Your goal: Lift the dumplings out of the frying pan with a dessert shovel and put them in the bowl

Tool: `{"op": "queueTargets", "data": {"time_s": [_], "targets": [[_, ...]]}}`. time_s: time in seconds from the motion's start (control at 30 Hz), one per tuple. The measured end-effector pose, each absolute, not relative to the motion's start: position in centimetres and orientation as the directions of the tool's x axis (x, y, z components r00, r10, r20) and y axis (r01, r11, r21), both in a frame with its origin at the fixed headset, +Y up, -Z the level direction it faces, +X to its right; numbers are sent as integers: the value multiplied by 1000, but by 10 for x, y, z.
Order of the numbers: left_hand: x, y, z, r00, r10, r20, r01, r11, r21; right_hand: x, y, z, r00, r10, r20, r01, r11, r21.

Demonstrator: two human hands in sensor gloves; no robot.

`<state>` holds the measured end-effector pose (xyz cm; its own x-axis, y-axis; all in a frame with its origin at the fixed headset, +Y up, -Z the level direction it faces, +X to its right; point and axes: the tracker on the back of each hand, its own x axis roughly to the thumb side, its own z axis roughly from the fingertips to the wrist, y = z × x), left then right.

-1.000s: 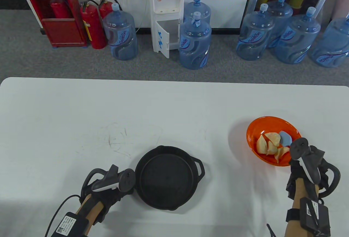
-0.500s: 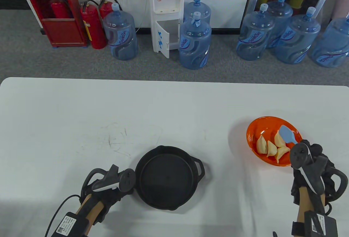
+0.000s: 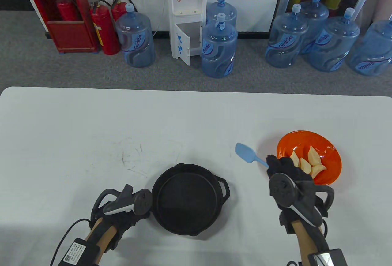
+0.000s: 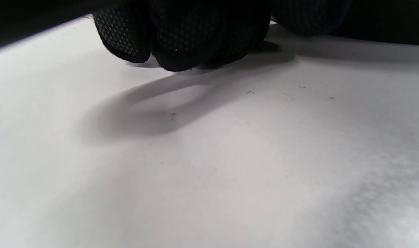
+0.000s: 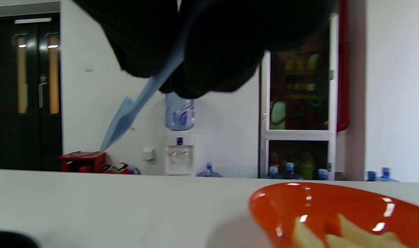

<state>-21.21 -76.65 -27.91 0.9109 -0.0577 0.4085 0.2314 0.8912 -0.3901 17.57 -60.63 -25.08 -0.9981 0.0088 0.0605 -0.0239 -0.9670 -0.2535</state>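
The black frying pan (image 3: 186, 198) sits near the front of the white table (image 3: 92, 125), and I see nothing in it. My left hand (image 3: 134, 207) is at the pan's left rim; its tracker hides the fingers in the table view, and in the left wrist view the gloved fingers (image 4: 181, 34) are curled down onto the table. My right hand (image 3: 281, 168) grips the handle of the light-blue dessert shovel (image 3: 246, 153), whose blade points up-left, left of the orange bowl (image 3: 332, 159). Several pale dumplings (image 3: 307, 163) lie in the bowl. In the right wrist view the shovel (image 5: 126, 117) sticks out below my fingers, above the bowl (image 5: 299, 203).
Faint scuff marks (image 3: 131, 155) mark the table left of centre. Beyond the far edge stand water jugs (image 3: 219, 45), a water dispenser (image 3: 186, 15) and red fire extinguishers (image 3: 104, 27) on the carpet.
My right hand has swung left from the bowl's right side to its left rim, carrying the shovel out of the bowl. The dumplings stay in the bowl. The left hand and pan have not moved.
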Motion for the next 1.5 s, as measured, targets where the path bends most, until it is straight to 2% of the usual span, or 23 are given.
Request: {"op": "queueTargets", "data": {"time_s": [0.27, 0.5, 0.57, 0.67, 0.77, 0.97, 1.3, 1.5], "targets": [[-212, -766, -279, 911, -64, 407, 235, 892, -386, 116, -656, -259, -975, 22, 220, -39, -997, -70], [-212, -766, -279, 911, -65, 408, 236, 892, -385, 96, -698, -269, -963, 19, 270, -1, -998, 68], [-212, -766, -279, 911, -66, 408, 237, 892, -385, 91, -706, -267, -958, -17, 288, 26, -999, 26], [-211, -766, -279, 910, -69, 410, 239, 893, -382, 79, -716, -261, -926, -187, 327, 179, -982, -54], [-211, -766, -278, 909, -73, 410, 242, 893, -379, 70, -718, -256, -906, -266, 330, 212, -959, -190], [-211, -767, -278, 910, -75, 407, 243, 893, -379, 59, -728, -256, -916, -215, 339, 168, -972, -163], [-211, -767, -278, 911, -75, 405, 242, 893, -380, 45, -737, -253, -883, -294, 365, 241, -953, -182], [-210, -767, -277, 914, -80, 397, 241, 894, -377, 43, -738, -252, -882, -289, 372, 234, -954, -187]]}}
